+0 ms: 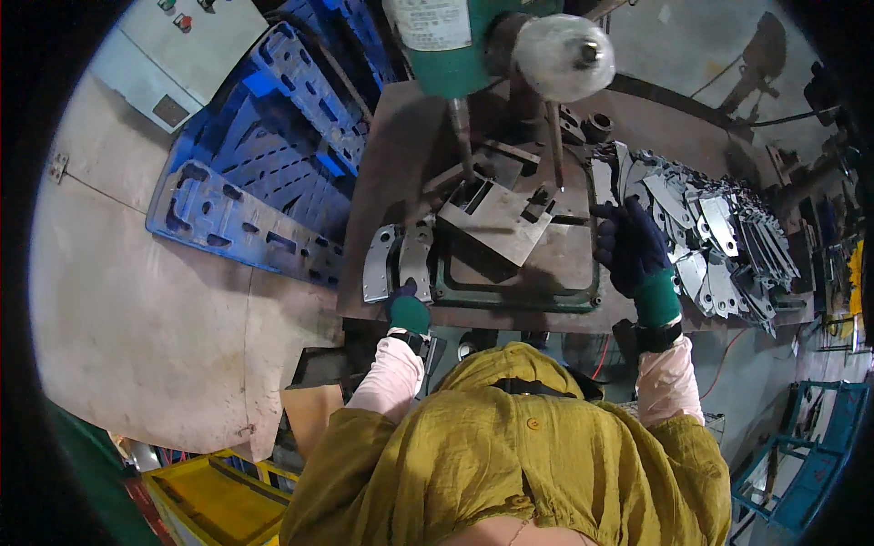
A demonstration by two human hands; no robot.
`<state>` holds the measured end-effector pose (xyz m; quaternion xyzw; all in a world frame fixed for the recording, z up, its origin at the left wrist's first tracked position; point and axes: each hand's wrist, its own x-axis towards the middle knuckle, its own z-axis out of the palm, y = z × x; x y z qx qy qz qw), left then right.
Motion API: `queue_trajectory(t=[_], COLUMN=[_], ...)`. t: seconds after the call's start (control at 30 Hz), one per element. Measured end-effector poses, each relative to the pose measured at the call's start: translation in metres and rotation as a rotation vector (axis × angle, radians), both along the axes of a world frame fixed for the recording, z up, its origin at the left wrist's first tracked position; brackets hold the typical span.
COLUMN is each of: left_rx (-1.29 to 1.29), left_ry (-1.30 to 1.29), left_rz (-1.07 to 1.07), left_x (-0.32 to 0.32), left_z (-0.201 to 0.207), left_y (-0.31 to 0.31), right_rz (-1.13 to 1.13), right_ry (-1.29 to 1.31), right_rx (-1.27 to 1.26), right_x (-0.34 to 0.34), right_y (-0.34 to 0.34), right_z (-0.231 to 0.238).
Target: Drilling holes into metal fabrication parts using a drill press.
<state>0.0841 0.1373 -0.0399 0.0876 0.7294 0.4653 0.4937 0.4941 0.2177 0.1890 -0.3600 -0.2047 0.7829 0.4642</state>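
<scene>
My left hand (407, 308), in a dark glove with a green cuff, is at the near end of a curved metal plate (416, 253), its fingers closed on that end. Another curved plate (378, 264) with small holes lies just left of it. My right hand (634, 247), gloved alike, is over the right edge of the green-rimmed machine base (519, 298). Its fingers are apart and nothing shows in them. Between my hands a blocky steel fixture (503, 223) sits on the base, below the green machine head (442, 68) and its pointed spindle (462, 136).
A large pile of similar metal plates (719, 227) covers the table's right side. A handle wrapped in clear plastic (564, 59) hangs beside the machine head. Blue plastic pallets (246, 218) stand at the left, near a pale cabinet (182, 50). A yellow frame (218, 500) is at lower left.
</scene>
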Motion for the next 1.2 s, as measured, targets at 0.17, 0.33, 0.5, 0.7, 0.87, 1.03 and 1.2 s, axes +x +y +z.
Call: queue_trajectory(t=[0.17,0.33,0.5,0.7,0.87,1.03,1.2], left_rx=[-0.062,-0.116,-0.120,-0.088,-0.041,-0.080,0.346], left_ry=[0.404,0.811,0.899,0.852,0.629,0.378,1.037], left_rz=[-0.253,-0.502,-0.518,-0.436,-0.232,-0.059,-0.419], left_x=[0.005,-0.007,-0.010,-0.004,-0.005,0.041,0.016], left_z=[-0.020,-0.043,-0.042,-0.025,-0.002,0.077,0.056], left_y=[0.022,0.045,0.059,0.058,0.032,0.013,-0.025], right_rz=[-0.082,-0.141,-0.214,-0.282,0.120,0.164,0.155], right_ry=[-0.048,-0.138,-1.274,-2.177,-2.207,-2.351,-2.461], right_rx=[-0.060,-0.096,0.169,0.484,0.367,0.441,0.654], right_x=[0.034,0.078,0.128,0.199,0.211,0.217,0.211], right_y=[-0.009,-0.009,0.006,0.050,0.095,0.098,0.087], right_z=[-0.036,-0.081,-0.115,-0.147,-0.120,-0.136,-0.157])
